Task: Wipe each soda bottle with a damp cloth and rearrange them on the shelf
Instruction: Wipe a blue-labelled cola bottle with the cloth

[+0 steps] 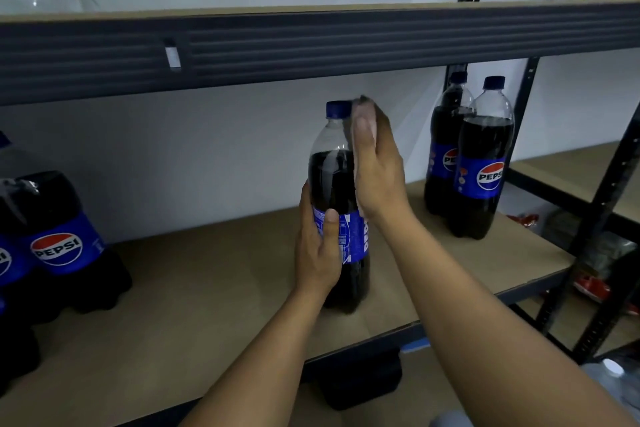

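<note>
Soda bottle [330,184] upright mid-shelf, base on the shelf board [207,288], blue cap on. Left hand [318,253] wraps its label from 8 o'clock, thumb across the front, fingers curled round the back: firm hold. Right hand [377,166] lies flat on the bottle's 3 o'clock side, fingers straight and pointing up, pressing a pale cloth [361,113] against shoulder and neck; thumb hidden. Two more bottles [485,163] at 2 o'clock, touching each other, well apart from this one. Another cluster [62,243] at 9 o'clock by the frame edge. Upper shelf beam [311,45] at 12.
</note>
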A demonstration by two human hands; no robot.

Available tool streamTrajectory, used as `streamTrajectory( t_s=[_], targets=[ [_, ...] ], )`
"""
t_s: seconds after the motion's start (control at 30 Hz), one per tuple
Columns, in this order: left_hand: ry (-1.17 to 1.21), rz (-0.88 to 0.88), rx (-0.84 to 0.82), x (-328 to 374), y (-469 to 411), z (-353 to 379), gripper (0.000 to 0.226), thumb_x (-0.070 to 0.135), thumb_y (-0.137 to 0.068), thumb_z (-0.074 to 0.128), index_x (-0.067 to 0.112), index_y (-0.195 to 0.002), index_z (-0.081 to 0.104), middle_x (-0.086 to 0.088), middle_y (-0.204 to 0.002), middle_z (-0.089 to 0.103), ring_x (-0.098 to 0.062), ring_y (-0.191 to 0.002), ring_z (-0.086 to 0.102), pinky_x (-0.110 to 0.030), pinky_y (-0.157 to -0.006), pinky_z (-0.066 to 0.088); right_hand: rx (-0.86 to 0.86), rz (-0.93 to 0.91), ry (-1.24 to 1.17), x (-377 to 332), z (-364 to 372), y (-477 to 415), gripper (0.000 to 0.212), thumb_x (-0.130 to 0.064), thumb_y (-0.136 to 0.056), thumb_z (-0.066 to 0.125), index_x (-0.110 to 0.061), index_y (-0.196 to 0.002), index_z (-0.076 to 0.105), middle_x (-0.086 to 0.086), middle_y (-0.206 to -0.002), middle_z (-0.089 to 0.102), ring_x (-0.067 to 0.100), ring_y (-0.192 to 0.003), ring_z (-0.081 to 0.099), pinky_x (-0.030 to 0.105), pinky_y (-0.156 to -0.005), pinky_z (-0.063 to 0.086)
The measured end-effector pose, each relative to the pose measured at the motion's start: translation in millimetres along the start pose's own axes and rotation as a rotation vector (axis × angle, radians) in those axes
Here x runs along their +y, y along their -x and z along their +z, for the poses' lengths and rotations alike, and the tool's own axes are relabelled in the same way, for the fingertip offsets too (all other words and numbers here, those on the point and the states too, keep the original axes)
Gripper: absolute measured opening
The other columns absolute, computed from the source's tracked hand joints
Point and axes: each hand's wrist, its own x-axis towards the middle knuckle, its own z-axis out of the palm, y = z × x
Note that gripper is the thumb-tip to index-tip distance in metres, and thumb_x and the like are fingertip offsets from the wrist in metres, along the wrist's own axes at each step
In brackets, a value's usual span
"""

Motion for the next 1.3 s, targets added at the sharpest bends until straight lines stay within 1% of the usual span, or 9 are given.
streamTrajectory(
  t_s=[0.23, 0.33, 0.43, 0.53, 0.67, 0.83, 0.93, 1.07, 1.3],
  targets=[
    [-0.07, -0.002, 0.038, -3.7, -1.1, 0.4, 0.091, 0.08, -0.096, 0.033, 0.019, -0.163, 0.03, 0.037, -0.151, 0.044, 0.013, -0.138, 0.043, -0.005, -0.103, 0.035, 0.044, 0.1, -0.043, 66.3, 10.0, 80.4, 0.054, -0.072, -0.104, 0.028, -0.055, -0.155, 0.032, -0.047, -0.14, 0.048, -0.022, -0.13, 0.045, 0.013, -0.107, 0.041],
    [-0.107, -0.011, 0.063, -8.2, -0.6, 1.4, 0.077, 0.065, -0.101, 0.031, 0.019, -0.163, 0.029, 0.026, -0.158, 0.04, 0.014, -0.14, 0.039, -0.006, -0.105, 0.032, 0.058, 0.14, -0.069, 100.2, 10.5, 113.6, 0.053, -0.058, -0.11, 0.029, -0.036, -0.157, 0.04, -0.017, -0.15, 0.056, 0.008, -0.14, 0.052, 0.042, -0.117, 0.042],
    [-0.126, 0.003, 0.06, -7.9, 0.7, 3.7, 0.072, 0.056, -0.101, 0.028, 0.02, -0.163, 0.03, 0.04, -0.152, 0.037, 0.021, -0.135, 0.04, -0.001, -0.099, 0.033, 0.059, 0.18, -0.09, 107.8, 9.8, 119.8, 0.056, -0.059, -0.109, 0.029, -0.033, -0.157, 0.042, -0.013, -0.152, 0.055, 0.013, -0.144, 0.049, 0.05, -0.121, 0.037],
    [-0.125, 0.001, 0.065, -3.8, 5.2, 5.8, 0.072, 0.059, -0.1, 0.03, 0.023, -0.163, 0.028, 0.05, -0.143, 0.037, 0.026, -0.127, 0.042, 0.002, -0.092, 0.034, 0.049, 0.197, -0.086, 112.5, 8.8, 120.7, 0.057, -0.06, -0.11, 0.027, -0.032, -0.157, 0.042, -0.01, -0.151, 0.056, 0.016, -0.144, 0.049, 0.051, -0.121, 0.037],
    [-0.071, -0.059, 0.018, 3.3, 8.5, 0.3, 0.082, 0.075, -0.092, 0.044, 0.04, -0.161, 0.014, 0.03, -0.15, 0.043, 0.022, -0.125, 0.048, 0.0, -0.09, 0.04, 0.027, 0.206, -0.098, 118.4, 7.1, 120.1, 0.055, -0.056, -0.111, 0.027, -0.03, -0.156, 0.043, -0.009, -0.148, 0.058, 0.015, -0.139, 0.053, 0.048, -0.119, 0.04],
    [-0.063, -0.096, -0.077, -1.0, -6.4, -14.4, 0.103, 0.063, -0.083, 0.061, 0.033, -0.165, 0.007, 0.052, -0.119, 0.056, 0.016, -0.115, 0.059, -0.013, -0.095, 0.048, 0.033, 0.275, -0.092, 118.5, 7.9, 121.3, 0.061, -0.067, -0.104, 0.029, -0.036, -0.154, 0.044, -0.017, -0.143, 0.061, 0.002, -0.133, 0.056, 0.042, -0.116, 0.044],
    [0.006, -0.063, -0.144, -6.2, -14.0, -15.5, 0.098, 0.05, -0.089, 0.066, 0.017, -0.166, 0.015, 0.034, -0.142, 0.055, 0.001, -0.133, 0.056, -0.021, -0.103, 0.048, 0.018, 0.259, -0.083, 120.6, 8.7, 121.6, 0.075, -0.076, -0.101, 0.029, -0.034, -0.163, 0.032, -0.016, -0.159, 0.048, 0.005, -0.148, 0.043, 0.045, -0.125, 0.034],
    [0.008, -0.042, -0.044, -10.0, -11.2, -9.5, 0.088, 0.063, -0.097, 0.05, 0.012, -0.163, 0.024, 0.015, -0.16, 0.043, -0.002, -0.147, 0.042, -0.022, -0.117, 0.037, 0.005, 0.174, -0.123, 119.0, 10.2, 126.5, 0.074, -0.068, -0.102, 0.037, -0.031, -0.165, 0.025, -0.024, -0.162, 0.04, 0.0, -0.151, 0.036, 0.038, -0.127, 0.031],
    [-0.064, 0.042, 0.015, 0.7, -5.0, -5.0, 0.093, 0.083, -0.091, 0.039, 0.022, -0.161, 0.025, 0.051, -0.143, 0.039, 0.022, -0.133, 0.041, -0.002, -0.101, 0.034, 0.071, -0.021, -0.007, 37.0, 10.4, 49.3, 0.071, -0.074, -0.097, 0.041, -0.042, -0.159, 0.03, -0.011, -0.16, 0.044, 0.007, -0.144, 0.045, 0.043, -0.116, 0.046]
  ],
)
